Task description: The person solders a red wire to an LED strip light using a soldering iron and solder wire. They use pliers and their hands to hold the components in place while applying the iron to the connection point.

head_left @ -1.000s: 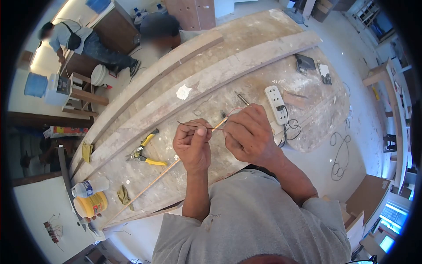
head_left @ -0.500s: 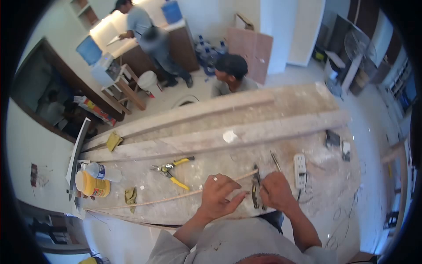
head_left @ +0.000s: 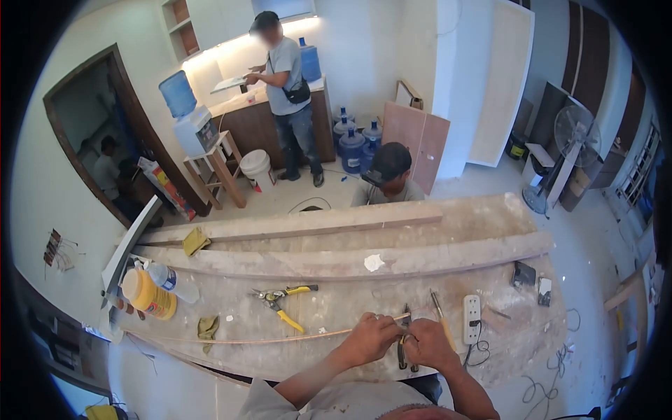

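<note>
My left hand point(head_left: 376, 339) is closed at the right end of a long thin strip point(head_left: 280, 340) that curves along the table's near edge. Close beside it, my right hand point(head_left: 430, 343) has its fingers curled; what they hold is hidden. Dark-handled pliers point(head_left: 402, 350) lie between and under the hands. To the right is a slim tool with a yellowish handle point(head_left: 445, 329). Yellow-handled snips point(head_left: 280, 302) lie open on the table, left of my hands.
A white power strip point(head_left: 472, 315) and a black item point(head_left: 523, 274) lie right. Long boards point(head_left: 315, 259) cross the table's far side. A yellow jar point(head_left: 152, 295) and bottle point(head_left: 175, 283) stand left. One person point(head_left: 285, 77) stands beyond; another point(head_left: 392, 175) is low behind the table.
My left hand has closed from an open pinch and moved right, near my right hand. The view has tilted up. The standing person is more upright, and the nearer person's head is bowed.
</note>
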A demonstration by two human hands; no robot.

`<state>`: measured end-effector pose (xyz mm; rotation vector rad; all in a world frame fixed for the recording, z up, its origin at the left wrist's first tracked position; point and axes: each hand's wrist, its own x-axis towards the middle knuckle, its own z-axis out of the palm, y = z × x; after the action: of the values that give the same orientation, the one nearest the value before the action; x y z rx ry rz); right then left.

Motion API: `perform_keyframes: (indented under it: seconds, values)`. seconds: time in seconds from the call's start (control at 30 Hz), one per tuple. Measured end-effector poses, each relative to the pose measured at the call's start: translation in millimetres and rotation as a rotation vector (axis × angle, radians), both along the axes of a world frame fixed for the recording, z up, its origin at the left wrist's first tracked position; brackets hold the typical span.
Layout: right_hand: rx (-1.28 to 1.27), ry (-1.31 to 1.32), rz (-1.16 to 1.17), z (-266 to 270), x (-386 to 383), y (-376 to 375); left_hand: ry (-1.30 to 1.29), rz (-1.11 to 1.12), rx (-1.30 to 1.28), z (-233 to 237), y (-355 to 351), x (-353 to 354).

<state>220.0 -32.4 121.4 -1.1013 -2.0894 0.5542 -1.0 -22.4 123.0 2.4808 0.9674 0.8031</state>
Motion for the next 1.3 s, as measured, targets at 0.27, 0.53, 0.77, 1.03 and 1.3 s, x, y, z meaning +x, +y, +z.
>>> perform_keyframes:
  seconds: [0.27, 0.53, 0.77, 1.03, 1.3]
  values:
    - [0.036, 0.071, -0.052, 19.4, 0.5, -7.0, -0.085, -0.013, -0.091, 17.4, 5.7, -1.9]
    - [-0.11, 0.219, -0.1, 11.7, 23.3, -5.6, -0.066, 0.048, -0.15, 30.3, 14.2, 0.0]
    - [0.059, 0.169, -0.093, 14.4, 11.7, 2.2, -0.06, 0.031, -0.185, 27.6, 23.0, 1.2]
    - [0.012, 0.118, -0.041, 6.4, 13.1, 7.7, -0.068, -0.002, -0.198, 19.9, 21.3, -2.6]
    - [0.007, 0.153, -0.07, 6.1, 10.9, -3.0, -0.083, 0.022, -0.206, 18.1, 17.9, 1.5]
